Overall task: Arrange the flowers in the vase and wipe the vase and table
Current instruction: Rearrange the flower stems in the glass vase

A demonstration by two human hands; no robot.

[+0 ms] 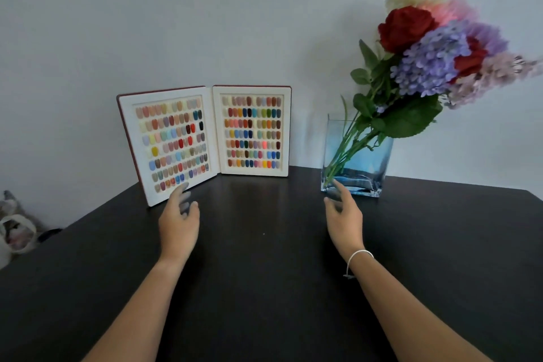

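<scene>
A square blue glass vase [370, 162] stands at the back right of the dark table [264, 273]. A bunch of flowers [432, 62] leans out of it to the right: red roses, a purple hydrangea, pink and cream blooms, green leaves. My right hand [345, 214] hovers over the table just in front of the vase's left lower corner, fingers apart, holding nothing; a white bracelet is on its wrist. Level with it, my left hand [179, 220] floats above the table, fingers spread and empty, close to the open sample book.
An open book of coloured nail samples [205, 138] stands upright at the back of the table against the pale wall. Off the table's left edge lie a white bag and some grey stuff [16, 232].
</scene>
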